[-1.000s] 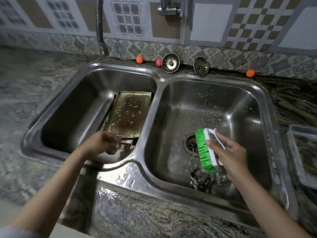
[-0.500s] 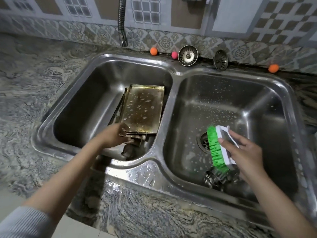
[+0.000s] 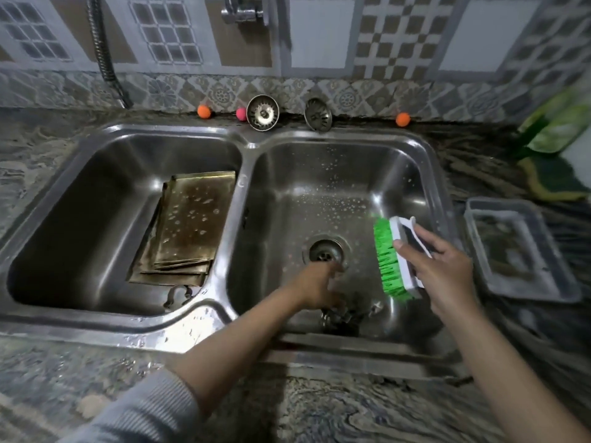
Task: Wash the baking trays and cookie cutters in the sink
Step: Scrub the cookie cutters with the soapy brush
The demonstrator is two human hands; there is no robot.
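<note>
Since the earlier frames, the left hand (image 3: 315, 287) has left the stacked baking trays (image 3: 188, 225) in the left basin and now reaches into the right basin of the sink (image 3: 246, 145), just above the cookie cutters (image 3: 343, 316) near the drain (image 3: 326, 252); motion blur prevents telling whether its fingers are apart or together. The right hand (image 3: 443, 273) holds the green-bristled scrub brush (image 3: 395, 257) over the right basin, fingers clamped on its white handle. One cutter (image 3: 177, 295) lies in the left basin, at the near edge of the trays.
</note>
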